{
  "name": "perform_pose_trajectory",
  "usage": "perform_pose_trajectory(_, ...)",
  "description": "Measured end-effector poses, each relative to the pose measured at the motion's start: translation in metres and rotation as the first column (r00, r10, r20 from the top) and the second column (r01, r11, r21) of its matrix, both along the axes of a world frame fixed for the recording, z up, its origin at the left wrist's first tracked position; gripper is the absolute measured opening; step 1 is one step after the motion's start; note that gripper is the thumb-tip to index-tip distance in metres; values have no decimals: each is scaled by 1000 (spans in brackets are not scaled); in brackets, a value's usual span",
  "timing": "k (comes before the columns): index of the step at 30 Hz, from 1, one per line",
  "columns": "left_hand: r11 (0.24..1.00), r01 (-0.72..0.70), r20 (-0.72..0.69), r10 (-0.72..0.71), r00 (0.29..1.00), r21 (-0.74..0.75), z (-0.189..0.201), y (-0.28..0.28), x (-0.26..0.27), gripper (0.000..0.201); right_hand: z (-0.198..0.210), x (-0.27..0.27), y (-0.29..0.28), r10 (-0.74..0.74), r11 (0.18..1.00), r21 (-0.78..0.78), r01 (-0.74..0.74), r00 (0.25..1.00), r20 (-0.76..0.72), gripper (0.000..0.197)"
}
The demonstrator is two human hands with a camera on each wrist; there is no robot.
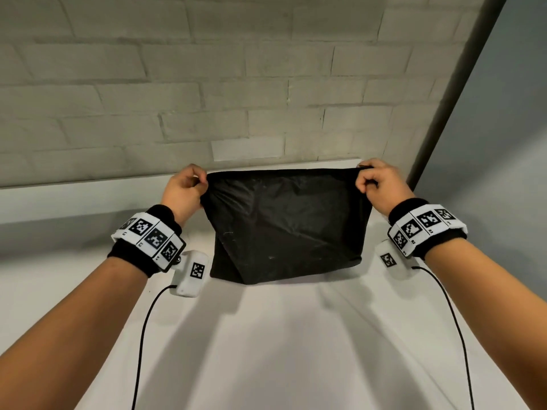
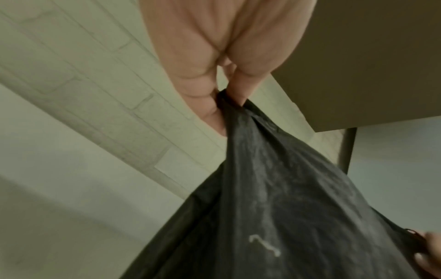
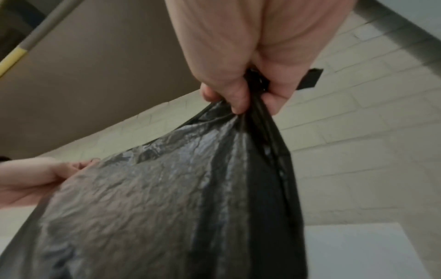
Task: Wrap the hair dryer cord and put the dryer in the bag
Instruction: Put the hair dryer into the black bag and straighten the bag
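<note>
White table (image 1: 281, 350), brick wall (image 1: 177, 84)

The head view looks down and forward; both wrist views look up closely, sharing the crinkled black plastic bag (image 1: 288, 223).

Black bag (image 1: 288, 223) held up, stretched wide

Crinkled thin plastic, pinched at its two top corners, top edge taut, body hanging over the white desk (image 1: 296, 350); contents not visible.
</note>
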State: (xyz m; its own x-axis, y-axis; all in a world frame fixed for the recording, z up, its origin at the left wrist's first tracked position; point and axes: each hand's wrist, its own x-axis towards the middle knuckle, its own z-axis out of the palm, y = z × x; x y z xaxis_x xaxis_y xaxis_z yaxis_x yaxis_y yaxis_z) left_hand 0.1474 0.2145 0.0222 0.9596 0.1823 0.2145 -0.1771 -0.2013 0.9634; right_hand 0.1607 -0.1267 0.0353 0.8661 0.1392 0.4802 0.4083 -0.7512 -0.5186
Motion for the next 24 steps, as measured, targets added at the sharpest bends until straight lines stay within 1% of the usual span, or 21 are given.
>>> perform_pose_trajectory(2, 997, 0, -4, 0, 1000, 82, -4, 2, 3, 58, 5, 14, 1, -103, 986, -136, 101, 995, -9, 33)
perform_pose_trajectory(3, 992, -7, -6, 8, 1000, 126, -4, 4, 6, 59, 6, 22, 1, -135, 970, -207, 129, 991, -12, 31)
perform_pose_trajectory(5, 979, -22, -17, 26, 1000, 203, -5, 7, 11, 49, 6, 33, 3, -158, 940, -308, 146, 987, -14, 31)
perform_pose_trajectory(7, 972, -21, -36, 30, 999, 235, -5, 8, 19, 38, 6, 44, 5, -161, 927, -345, 147, 987, -11, 32)
perform_pose_trajectory(9, 965, -19, -38, 30, 999, 260, -5, 10, 27, 35, 7, 53, 8, -158, 915, -377, 144, 987, -6, 34)
perform_pose_trajectory(11, 942, -7, -41, 22, 999, 337, -7, 12, 35, 31, 6, 62, 10, -130, 905, -410, 115, 992, -8, 34)
perform_pose_trajectory(13, 881, 39, -74, -4, 997, 471, -12, 15, 45, 36, 3, 74, 10, -117, 903, -418, 97, 993, -23, 30)
perform_pose_trajectory(15, 829, 85, -108, -30, 994, 553, -19, 18, 54, 44, -1, 86, 10, -135, 904, -419, 90, 988, -79, 26)
perform_pose_trajectory(16, 823, 95, -114, -37, 993, 561, -22, 19, 60, 45, -1, 93, 11, -157, 909, -406, 95, 980, -124, 24)
perform_pose_trajectory(17, 823, 98, -115, -40, 993, 560, -25, 19, 65, 46, -2, 99, 11, -173, 899, -430, 87, 971, -165, 23)
perform_pose_trajectory(20, 822, 99, -139, -24, 990, 561, -30, 19, 81, 41, -8, 116, 15, -204, 873, -485, 54, 943, -262, 27)
perform_pose_trajectory(22, 811, 96, -149, -11, 989, 577, -35, 19, 93, 33, -14, 127, 17, -183, 870, -492, 27, 945, -272, 28)
perform_pose_trajectory(24, 818, 109, -164, -18, 986, 565, -42, 19, 104, 28, -22, 140, 18, -152, 863, -504, -9, 948, -279, 30)
